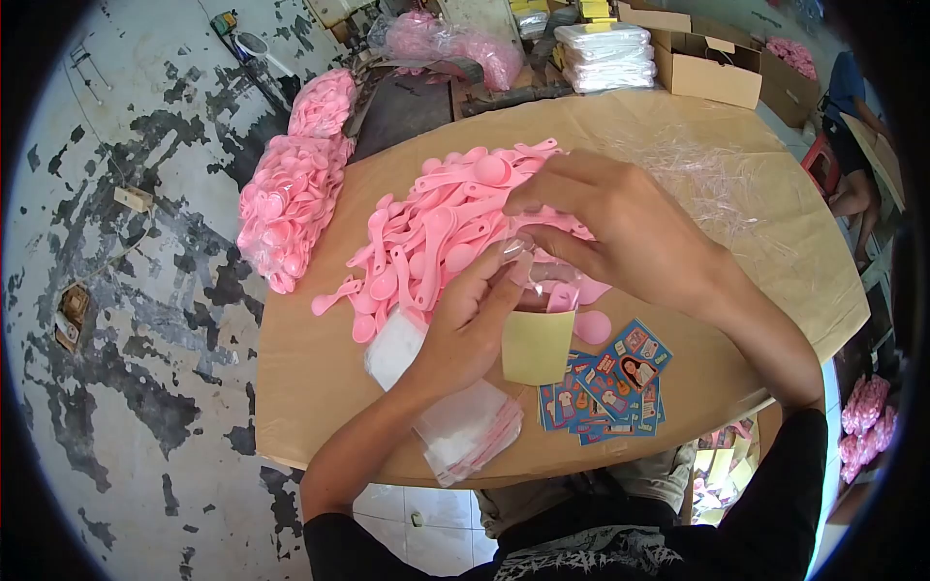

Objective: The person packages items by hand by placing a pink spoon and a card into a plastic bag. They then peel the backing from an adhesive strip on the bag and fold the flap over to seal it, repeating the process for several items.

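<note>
My left hand [463,329] is closed on the upper edge of a clear plastic bag [538,279], thumb and fingertips pinching it. A yellow card [538,351] hangs below the fingers, overlapping the bag, and something pink shows through the plastic. Just above the bag's mouth is my right hand [630,218], fingers curved and a gap between the fingertips and thumb. Behind both hands spreads a heap of pink plastic spoons [438,237]. One pink spoon [592,327] lies right of the yellow card. Flat clear bags [470,426] lie under my left forearm.
Printed blue cards [610,387] are fanned near the table's front edge. Clear plastic strips [702,174] litter the paper-covered table [804,261] at right. Filled spoon bags [295,194] stand at left; packs [607,58] and a cardboard box [712,73] sit behind. Another person [848,126] is at far right.
</note>
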Action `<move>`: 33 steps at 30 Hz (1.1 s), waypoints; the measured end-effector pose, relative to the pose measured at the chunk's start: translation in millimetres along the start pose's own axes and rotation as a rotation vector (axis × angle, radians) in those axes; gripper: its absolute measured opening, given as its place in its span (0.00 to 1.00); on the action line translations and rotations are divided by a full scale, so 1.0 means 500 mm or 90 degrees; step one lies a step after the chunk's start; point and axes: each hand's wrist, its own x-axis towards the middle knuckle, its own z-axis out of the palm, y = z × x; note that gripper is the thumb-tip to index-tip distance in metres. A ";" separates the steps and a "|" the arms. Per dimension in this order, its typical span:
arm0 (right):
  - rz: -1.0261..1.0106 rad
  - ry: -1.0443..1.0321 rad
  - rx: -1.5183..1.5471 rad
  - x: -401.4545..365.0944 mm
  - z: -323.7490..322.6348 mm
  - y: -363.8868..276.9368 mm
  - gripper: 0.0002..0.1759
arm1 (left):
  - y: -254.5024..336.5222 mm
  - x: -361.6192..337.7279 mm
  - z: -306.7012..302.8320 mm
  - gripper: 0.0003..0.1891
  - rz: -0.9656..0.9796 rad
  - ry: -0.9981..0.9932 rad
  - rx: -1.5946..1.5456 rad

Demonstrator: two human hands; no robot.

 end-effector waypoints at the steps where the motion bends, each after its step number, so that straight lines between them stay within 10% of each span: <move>1: -0.034 0.020 -0.050 0.000 0.005 0.007 0.10 | 0.007 0.000 0.005 0.17 -0.004 0.005 0.009; 19: -0.077 0.018 -0.166 -0.011 0.035 0.030 0.10 | -0.017 0.002 -0.009 0.23 0.096 0.017 0.443; 33: 0.275 0.061 0.240 0.025 -0.130 0.166 0.02 | 0.001 0.014 -0.003 0.24 0.086 0.074 0.100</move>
